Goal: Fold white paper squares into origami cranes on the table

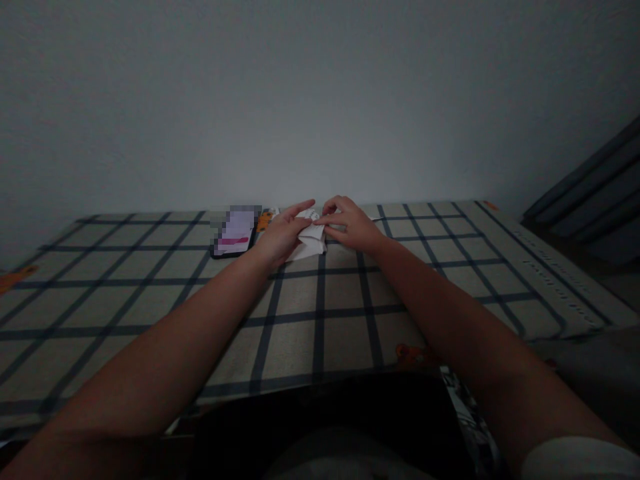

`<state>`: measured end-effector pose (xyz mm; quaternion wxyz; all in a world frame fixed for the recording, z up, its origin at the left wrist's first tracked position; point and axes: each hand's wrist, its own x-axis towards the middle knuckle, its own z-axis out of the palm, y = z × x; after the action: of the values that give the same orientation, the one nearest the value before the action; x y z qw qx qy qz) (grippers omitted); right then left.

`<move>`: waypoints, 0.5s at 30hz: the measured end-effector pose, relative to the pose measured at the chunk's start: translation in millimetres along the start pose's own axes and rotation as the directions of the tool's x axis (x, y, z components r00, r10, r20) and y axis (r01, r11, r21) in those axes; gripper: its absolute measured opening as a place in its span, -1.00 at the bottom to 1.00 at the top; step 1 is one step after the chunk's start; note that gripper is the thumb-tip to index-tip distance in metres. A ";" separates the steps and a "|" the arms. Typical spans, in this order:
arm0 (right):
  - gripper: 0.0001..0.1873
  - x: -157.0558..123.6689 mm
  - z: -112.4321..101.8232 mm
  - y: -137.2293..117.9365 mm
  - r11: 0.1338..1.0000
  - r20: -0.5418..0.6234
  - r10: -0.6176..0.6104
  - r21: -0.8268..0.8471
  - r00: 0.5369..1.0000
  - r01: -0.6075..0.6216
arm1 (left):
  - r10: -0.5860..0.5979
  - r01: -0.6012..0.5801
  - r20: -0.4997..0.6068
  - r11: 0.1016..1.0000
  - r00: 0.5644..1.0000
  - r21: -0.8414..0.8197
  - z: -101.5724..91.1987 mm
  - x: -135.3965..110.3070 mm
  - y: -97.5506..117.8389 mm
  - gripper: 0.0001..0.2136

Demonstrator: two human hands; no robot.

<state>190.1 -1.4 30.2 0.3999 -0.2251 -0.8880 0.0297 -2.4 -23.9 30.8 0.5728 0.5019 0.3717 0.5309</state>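
Two hands are here: one left hand [281, 235] and one right hand [356, 227], with two forearms [195, 323]. There is one phone [237, 233], one tablecloth [345, 340], one wall [320, 100] and at least four orange patches [413, 354]. The number of white paper [313, 232] pieces is unclear.

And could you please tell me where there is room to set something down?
Bare cloth shows left of the phone, and between the right forearm and the printed lettering. It is crowded just right of the phone, where the left hand and right hand are at the white paper.
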 end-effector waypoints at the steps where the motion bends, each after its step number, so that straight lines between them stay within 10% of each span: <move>1: -0.83 0.4 0.6 -0.2 0.999 -0.004 0.011 0.038 1.000 -0.011 | 0.005 -0.005 -0.008 1.000 1.000 0.007 0.3 -0.7 1.4 -0.37; 15: -0.82 -1.1 17.4 5.8 0.892 -0.073 0.332 0.348 0.941 -0.288 | 0.029 -0.029 0.030 1.000 0.999 0.011 -2.3 2.0 -0.6 -0.34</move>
<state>180.3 5.6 16.3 0.4793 -0.2947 -0.7948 0.2276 -4.1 -21.5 29.9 0.5675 0.5184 0.3589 0.5295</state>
